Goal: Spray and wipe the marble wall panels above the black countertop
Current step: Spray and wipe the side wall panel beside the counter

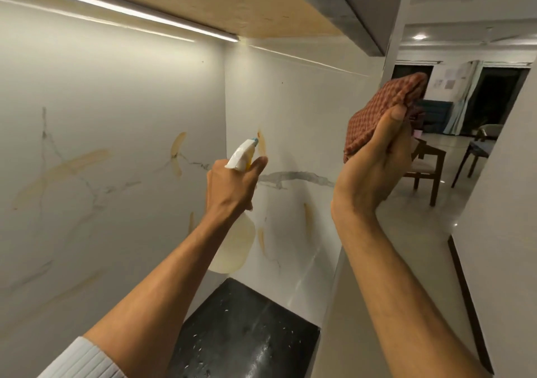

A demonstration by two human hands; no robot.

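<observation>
My left hand [229, 186] grips a spray bottle [234, 247] with a white trigger head, its nozzle aimed at the right marble wall panel [293, 110] near the inner corner. My right hand [374, 171] is raised at the panel's outer edge, closed on a bunched red checked cloth [383, 110]. The left marble panel [110, 110] carries grey veins and several yellow-brown smears; the right panel has a few smears too. The black countertop [247, 334] lies below, speckled with wet spots.
A lit strip light [116, 8] runs under the wooden cabinet bottom [232, 3] overhead. To the right, a white wall edge [494, 203] borders an opening onto a room with wooden chairs [427, 162] and dark windows.
</observation>
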